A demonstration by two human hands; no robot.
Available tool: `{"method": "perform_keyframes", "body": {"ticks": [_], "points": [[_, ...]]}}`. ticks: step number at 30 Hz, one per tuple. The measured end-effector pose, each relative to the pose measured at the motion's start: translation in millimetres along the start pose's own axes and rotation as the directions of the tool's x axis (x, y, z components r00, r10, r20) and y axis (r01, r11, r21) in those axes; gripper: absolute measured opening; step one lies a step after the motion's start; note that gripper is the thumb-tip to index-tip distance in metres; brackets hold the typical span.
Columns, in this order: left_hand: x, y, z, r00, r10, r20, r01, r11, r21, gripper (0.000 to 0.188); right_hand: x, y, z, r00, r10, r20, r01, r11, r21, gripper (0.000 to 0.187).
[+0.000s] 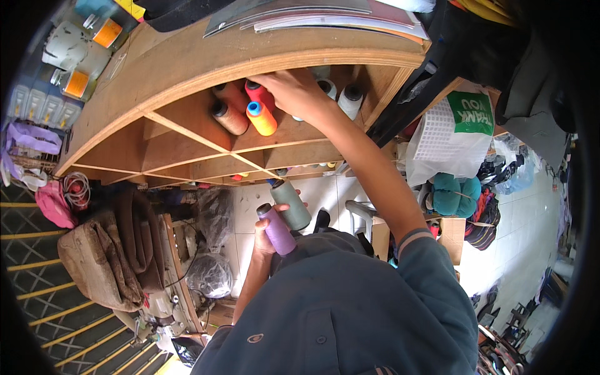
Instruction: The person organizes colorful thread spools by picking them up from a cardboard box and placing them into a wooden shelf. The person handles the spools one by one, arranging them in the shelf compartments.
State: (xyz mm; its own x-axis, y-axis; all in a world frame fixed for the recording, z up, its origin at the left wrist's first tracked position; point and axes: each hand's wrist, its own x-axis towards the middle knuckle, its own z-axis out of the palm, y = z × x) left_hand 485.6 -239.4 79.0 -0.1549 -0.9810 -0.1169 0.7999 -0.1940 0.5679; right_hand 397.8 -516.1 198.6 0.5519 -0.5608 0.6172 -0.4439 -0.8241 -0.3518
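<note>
My left hand (264, 240) is closed around a purple thread cone (279, 234) and a grey-green thread cone (294, 209), held side by side in front of my body. Up in a compartment of the wooden shelf (187, 134), my right hand (292, 92) has its fingers curled at the top of a red thread cone (259, 95). Just in front of that cone stands an orange-yellow one (262, 120). A brown cone (230, 117) is to its left, with another brownish cone (231, 97) behind. White cones (350, 101) stand right of my wrist, partly hidden by it.
Papers and folders (337, 22) lie on the shelf top. Jars (75, 82) are at the far left, above folded brown material (106, 256). A white plastic bag (447, 137) hangs at the right, over a teal bundle (455, 195). Below the shelf is a tiled floor (247, 250).
</note>
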Motion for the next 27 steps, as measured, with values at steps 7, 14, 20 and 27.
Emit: {"method": "perform_keyframes", "body": {"ticks": [7, 14, 20, 27], "points": [[14, 12, -5, 0.994, -0.082, 0.077, 0.082, 0.997, 0.011, 0.06, 10, 31, 35, 0.997, -0.067, 0.028, 0.07, 0.99, -0.123, 0.027], [20, 34, -19, 0.975, -0.182, 0.13, 0.177, 0.983, 0.053, 0.067, -4, 7, -45, 0.98, 0.197, 0.025, -0.197, 0.98, 0.03, 0.034], [29, 48, -28, 0.94, -0.261, 0.221, 0.245, 0.965, 0.099, 0.059, -25, -29, -95, 0.874, 0.367, -0.317, -0.473, 0.792, -0.386, 0.029], [38, 57, -32, 0.924, -0.282, 0.26, 0.256, 0.958, 0.13, 0.06, -35, 22, -80, 0.88, 0.317, -0.354, -0.462, 0.746, -0.481, 0.024]]}}
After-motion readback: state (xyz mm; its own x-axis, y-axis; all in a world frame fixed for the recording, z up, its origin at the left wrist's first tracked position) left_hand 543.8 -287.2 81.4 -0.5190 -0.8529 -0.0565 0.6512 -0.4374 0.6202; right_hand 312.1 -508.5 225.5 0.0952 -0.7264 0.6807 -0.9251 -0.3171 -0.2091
